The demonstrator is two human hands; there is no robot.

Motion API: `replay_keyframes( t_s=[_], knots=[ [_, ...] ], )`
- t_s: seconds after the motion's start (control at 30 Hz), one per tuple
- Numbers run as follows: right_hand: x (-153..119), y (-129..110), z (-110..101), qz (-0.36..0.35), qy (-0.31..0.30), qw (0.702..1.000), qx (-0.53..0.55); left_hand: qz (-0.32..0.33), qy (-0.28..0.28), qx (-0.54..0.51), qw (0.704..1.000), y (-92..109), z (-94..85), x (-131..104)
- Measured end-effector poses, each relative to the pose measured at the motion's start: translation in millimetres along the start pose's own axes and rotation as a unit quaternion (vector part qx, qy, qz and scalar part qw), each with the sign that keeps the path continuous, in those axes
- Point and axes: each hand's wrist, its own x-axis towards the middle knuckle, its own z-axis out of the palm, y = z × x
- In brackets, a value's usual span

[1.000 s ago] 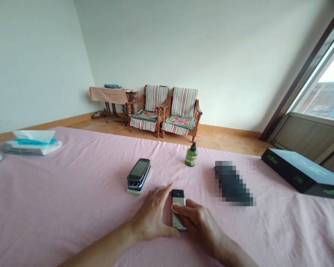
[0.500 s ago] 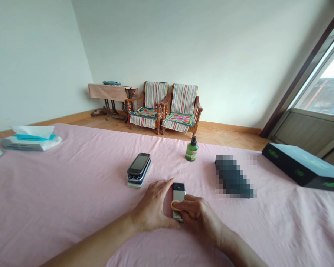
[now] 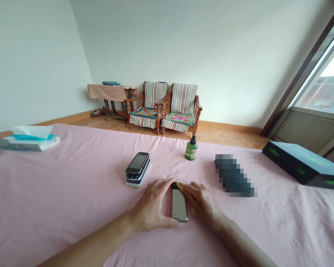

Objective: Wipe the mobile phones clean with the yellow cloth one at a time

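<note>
A small silver and black phone point(image 3: 179, 205) lies face down or flat on the pink cloth point(image 3: 86, 207). My left hand point(image 3: 153, 204) grips it by its ends, index finger at the far end and thumb at the near end. My right hand point(image 3: 202, 202) has its fingers together over the phone's far right corner, pressing a small pale yellow piece point(image 3: 180, 185) there; most of that piece is hidden. Left of the hands sits a stack of several phones point(image 3: 138, 167), a dark touchscreen one on top.
Beyond the phone stands a green bottle point(image 3: 191, 149) with a black cap. A blurred dark object point(image 3: 233, 176) lies to the right, near a large black box point(image 3: 303, 165). A tissue pack point(image 3: 30, 142) is at the far left. Two chairs point(image 3: 180, 107) stand behind.
My right hand has slid the pale piece from the phone's middle up to its far end. The silver surface is now more exposed. My left hand has stayed in place.
</note>
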Motion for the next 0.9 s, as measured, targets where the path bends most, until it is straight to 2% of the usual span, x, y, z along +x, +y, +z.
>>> replay_keyframes(
  t_s=[0.13, 0.33, 0.7, 0.8, 0.9],
  knots=[
    [1, 2, -1, -0.002, -0.002, 1.0, -0.024, 0.006, 0.0, 0.003, 1.0, 0, -0.1, 0],
    [-8, -13, -9, -0.008, -0.027, 0.999, 0.032, 0.003, -0.004, 0.012, 1.0, 1, -0.9, 1],
    [-49, -38, -14, -0.037, -0.06, 0.993, 0.095, -0.006, 0.011, 0.001, 1.0, 1, 1.3, 1],
    [-40, -33, -15, -0.026, -0.054, 0.995, 0.078, 0.003, 0.012, -0.003, 1.0, 0, 1.2, 1],
    [-18, -20, -11, -0.013, -0.033, 0.998, 0.051, 0.008, 0.013, -0.003, 1.0, 0, 1.1, 2]
  ],
)
